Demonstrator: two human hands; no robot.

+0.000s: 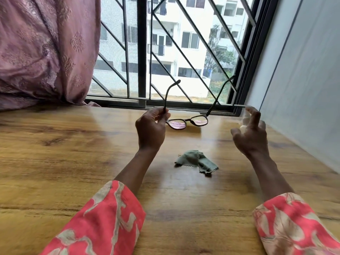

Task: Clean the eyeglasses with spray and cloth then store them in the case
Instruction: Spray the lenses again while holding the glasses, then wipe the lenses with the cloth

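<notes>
Eyeglasses (189, 122) pinched by left hand (150, 129) at one temple, right hand (252, 133) blurred beside them, grasp unclear

Glossy wood-grain table (73, 144), matt cloth (196, 161), shiny specs lenses (177, 124).

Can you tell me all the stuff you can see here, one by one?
glasses: one pair, dark frame, arms open, held above the table near the window
spray bottle: one, pale and blurry, in the right hand
cloth: one, green, crumpled on the table between the arms
table: one, brown wood
curtain: one, pink, far left
window: one, black bars
sleeves: two, red patterned
left hand: pinches one arm of the glasses
right hand: holds the spray bottle
</notes>
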